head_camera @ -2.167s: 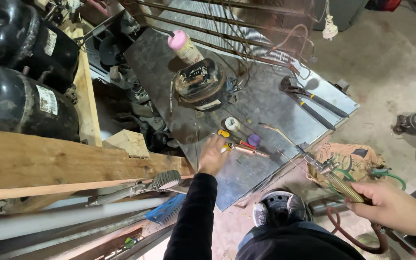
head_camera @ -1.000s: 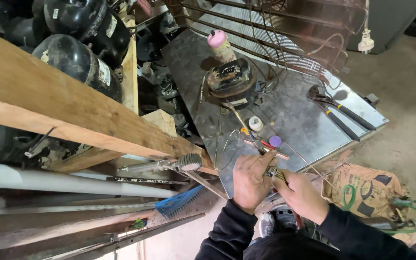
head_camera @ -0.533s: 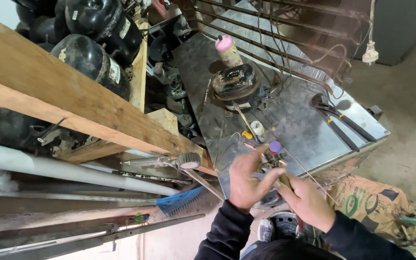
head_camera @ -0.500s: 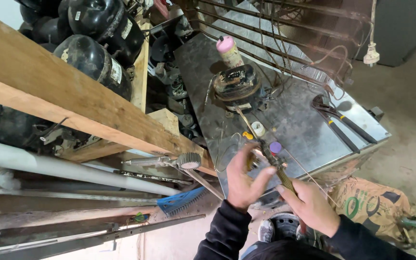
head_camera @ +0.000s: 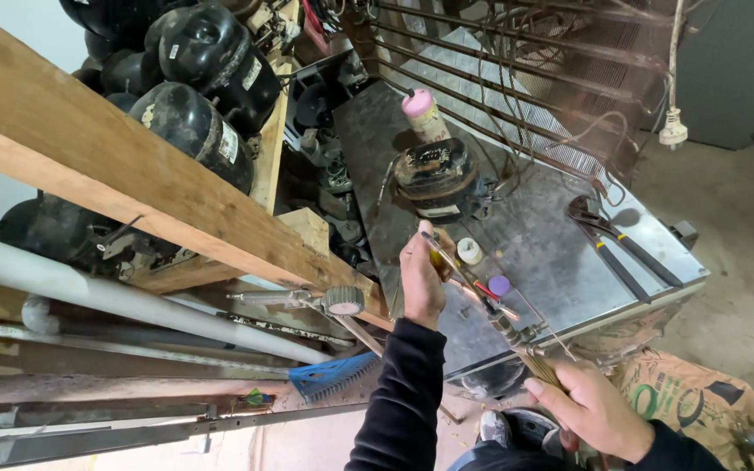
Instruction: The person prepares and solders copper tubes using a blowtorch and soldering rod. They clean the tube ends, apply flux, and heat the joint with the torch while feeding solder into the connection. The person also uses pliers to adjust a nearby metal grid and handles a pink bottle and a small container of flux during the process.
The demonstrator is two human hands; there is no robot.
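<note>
On the metal table (head_camera: 560,253), left hand (head_camera: 421,279) grips torch (head_camera: 482,301) near its tip, right hand (head_camera: 591,410) closed round its handle; flame could burn fingers, since the left grip sits so close.

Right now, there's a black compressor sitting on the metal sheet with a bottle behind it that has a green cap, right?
Not quite. In the head view the black compressor does sit on the metal sheet, and a bottle stands just behind it, but the bottle's cap is pink, not green.
</note>
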